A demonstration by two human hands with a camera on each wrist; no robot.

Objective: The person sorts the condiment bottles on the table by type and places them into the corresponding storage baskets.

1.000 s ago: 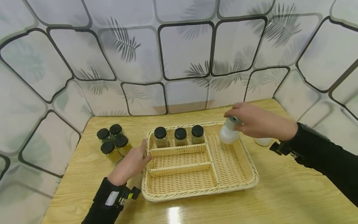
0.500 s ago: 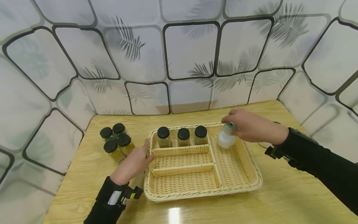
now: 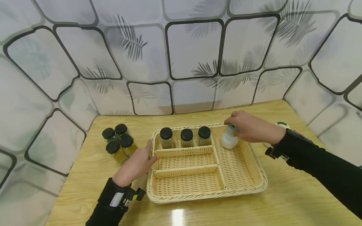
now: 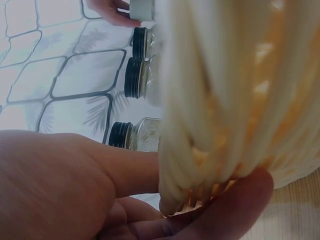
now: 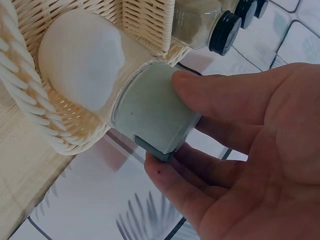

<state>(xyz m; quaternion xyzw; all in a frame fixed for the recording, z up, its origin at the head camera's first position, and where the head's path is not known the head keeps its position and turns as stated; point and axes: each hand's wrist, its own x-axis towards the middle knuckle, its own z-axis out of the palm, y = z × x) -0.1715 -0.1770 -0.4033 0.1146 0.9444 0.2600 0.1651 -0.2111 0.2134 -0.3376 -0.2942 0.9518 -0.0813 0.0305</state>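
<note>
My right hand (image 3: 246, 127) pinches the pale green cap (image 5: 157, 107) of a clear seasoning jar (image 3: 229, 141) part-filled with white contents. The jar stands in the back of the right compartment of a woven basket (image 3: 207, 195); the right wrist view shows its body (image 5: 82, 57) against the weave. At the basket's left side my left hand (image 3: 135, 166) grips the rim between thumb and fingers, seen close in the left wrist view around the wicker (image 4: 215, 115). Three black-lidded glass jars, among them the middle jar (image 3: 186, 138), fill the back left compartment.
Left of the basket, several black-lidded jars (image 3: 118, 149) with yellowish contents cluster on the wooden table (image 3: 85, 182). Beyond my right wrist sits a partly hidden container with a green-and-white top (image 3: 282, 125). A patterned cloth wall (image 3: 192, 50) encloses the back and sides.
My right hand has brought the green-capped jar slightly down and left within the basket's right compartment. My left hand keeps its hold on the rim. The head view has shifted a little.
</note>
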